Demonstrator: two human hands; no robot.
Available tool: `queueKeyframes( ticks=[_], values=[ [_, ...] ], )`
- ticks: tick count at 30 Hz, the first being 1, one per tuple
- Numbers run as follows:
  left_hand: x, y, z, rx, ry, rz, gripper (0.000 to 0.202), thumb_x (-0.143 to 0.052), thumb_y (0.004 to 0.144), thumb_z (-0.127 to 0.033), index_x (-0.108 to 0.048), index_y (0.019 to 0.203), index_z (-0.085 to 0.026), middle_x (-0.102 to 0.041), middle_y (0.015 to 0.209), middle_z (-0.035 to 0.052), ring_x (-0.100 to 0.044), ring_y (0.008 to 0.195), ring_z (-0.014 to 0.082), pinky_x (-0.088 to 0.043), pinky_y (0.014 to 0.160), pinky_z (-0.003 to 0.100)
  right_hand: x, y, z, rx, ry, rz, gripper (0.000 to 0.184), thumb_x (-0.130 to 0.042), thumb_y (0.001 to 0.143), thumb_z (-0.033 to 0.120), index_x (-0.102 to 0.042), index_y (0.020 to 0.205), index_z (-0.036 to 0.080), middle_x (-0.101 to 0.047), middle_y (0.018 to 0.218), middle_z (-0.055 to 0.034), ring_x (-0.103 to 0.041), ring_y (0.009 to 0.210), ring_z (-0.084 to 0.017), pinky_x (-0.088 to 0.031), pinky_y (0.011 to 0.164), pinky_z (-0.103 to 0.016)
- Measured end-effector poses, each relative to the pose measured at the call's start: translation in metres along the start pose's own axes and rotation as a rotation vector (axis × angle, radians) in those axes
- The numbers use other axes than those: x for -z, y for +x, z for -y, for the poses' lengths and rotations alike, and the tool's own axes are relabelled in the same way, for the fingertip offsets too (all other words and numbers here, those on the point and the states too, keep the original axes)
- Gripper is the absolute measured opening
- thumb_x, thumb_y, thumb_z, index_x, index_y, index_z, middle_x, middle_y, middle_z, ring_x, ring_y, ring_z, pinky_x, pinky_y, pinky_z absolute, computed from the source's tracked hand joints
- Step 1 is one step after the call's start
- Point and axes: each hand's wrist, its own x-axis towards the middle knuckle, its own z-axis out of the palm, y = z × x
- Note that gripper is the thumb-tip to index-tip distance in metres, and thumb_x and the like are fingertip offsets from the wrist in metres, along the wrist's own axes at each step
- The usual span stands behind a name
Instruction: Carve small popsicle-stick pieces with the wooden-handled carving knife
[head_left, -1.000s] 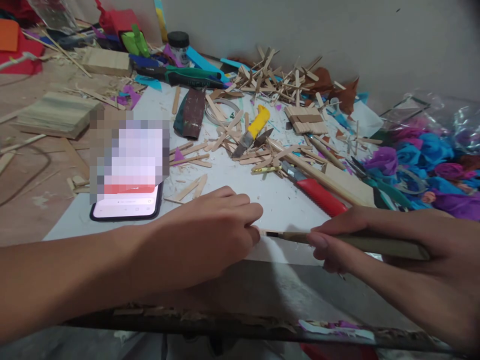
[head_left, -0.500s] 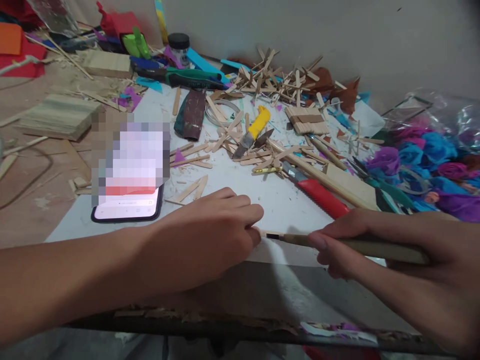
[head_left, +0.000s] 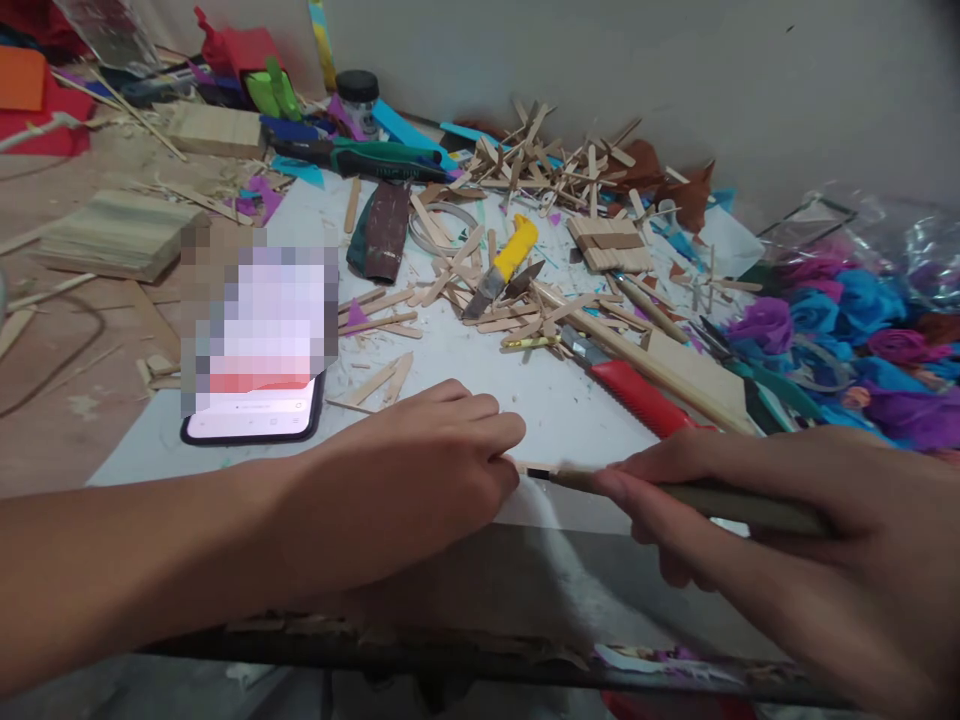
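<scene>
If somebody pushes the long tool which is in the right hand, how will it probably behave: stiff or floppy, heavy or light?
The tool is probably stiff, as it runs straight from the right hand to its dark tip. It may be rather light, since it looks slim. Laid down, it might roll, because it appears rounded.

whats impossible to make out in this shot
Pale strip: head view, left grip hides one end.
Slim tool in the right grip: head view, tip too small to identify.
Phone screen: head view, mostly blurred by pixelation.
Orange sheet: head view, cut off by left edge.
</scene>
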Motion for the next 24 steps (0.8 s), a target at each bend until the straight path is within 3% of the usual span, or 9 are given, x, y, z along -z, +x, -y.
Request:
queueKeyframes(
  ticks=[4,8,11,15,18,22,24],
  values=[
    [-0.004,0.001,-0.001,0.012,0.024,-0.010,0.022,-0.095,0.087,-0.010,-0.075,0.091,-0.017,-0.063,0.089,0.0014,-0.054,0.082,0.0238,-0.039,0.080,0.041,-0.001,-0.001,-0.005,-0.141,0.006,-0.026,0.027,-0.088,0.097,0.049,-0.088,0.073,0.036,-0.060,0.039,0.0077,-0.036,0.032,-0.011,-0.021,0.030,-0.028],
    [-0.009,0.000,-0.004,0.028,0.038,-0.026,0.025,-0.086,0.096,-0.007,-0.068,0.085,-0.020,-0.060,0.086,0.0009,-0.055,0.087,0.0257,-0.039,0.081,0.042,-0.004,-0.009,-0.006,-0.271,0.020,-0.093,0.035,-0.091,0.088,0.061,-0.085,0.064,0.037,-0.058,0.040,0.0064,-0.040,0.038,-0.012,-0.028,0.034,-0.026],
    [-0.009,-0.001,-0.006,0.044,0.028,-0.033,0.018,-0.080,0.100,-0.006,-0.070,0.092,-0.019,-0.061,0.088,0.0013,-0.055,0.088,0.0257,-0.041,0.082,0.042,-0.007,-0.012,-0.008,-0.380,0.027,-0.134,0.037,-0.092,0.083,0.066,-0.085,0.062,0.036,-0.056,0.040,0.0048,-0.039,0.038,-0.011,-0.028,0.036,-0.025],
    [-0.007,-0.002,-0.005,0.065,-0.021,-0.073,0.014,-0.074,0.104,-0.006,-0.075,0.096,-0.017,-0.062,0.091,0.0024,-0.056,0.087,0.0254,-0.042,0.082,0.042,-0.007,-0.004,-0.017,-0.543,0.291,-0.029,0.043,-0.099,0.073,0.066,-0.083,0.060,0.030,-0.059,0.039,0.0007,-0.043,0.032,-0.012,-0.028,0.034,-0.022],
    [-0.007,-0.002,-0.004,0.089,-0.066,-0.104,0.018,-0.071,0.110,-0.009,-0.074,0.094,-0.017,-0.062,0.090,0.0022,-0.056,0.086,0.0248,-0.041,0.080,0.042,-0.003,0.007,-0.026,-0.516,0.388,0.015,0.039,-0.103,0.072,0.064,-0.086,0.065,0.030,-0.063,0.041,-0.0010,-0.049,0.033,-0.014,-0.030,0.034,-0.021],
    [-0.007,-0.002,-0.005,0.093,-0.053,-0.133,0.023,-0.064,0.116,-0.011,-0.076,0.096,-0.014,-0.066,0.093,0.0025,-0.058,0.086,0.0241,-0.042,0.082,0.043,0.006,0.015,-0.035,-0.292,0.213,-0.087,0.034,-0.104,0.074,0.065,-0.087,0.071,0.035,-0.058,0.042,0.0033,-0.041,0.036,-0.011,-0.022,0.033,-0.020],
    [-0.007,-0.001,-0.006,0.115,-0.032,-0.158,0.031,-0.057,0.119,-0.010,-0.075,0.094,-0.014,-0.066,0.093,0.0025,-0.059,0.085,0.0232,-0.043,0.081,0.043,0.010,0.017,-0.037,-0.259,0.183,-0.133,0.037,-0.106,0.069,0.067,-0.087,0.074,0.036,-0.060,0.046,0.0037,-0.046,0.038,-0.013,-0.025,0.032,-0.020]
  ],
)
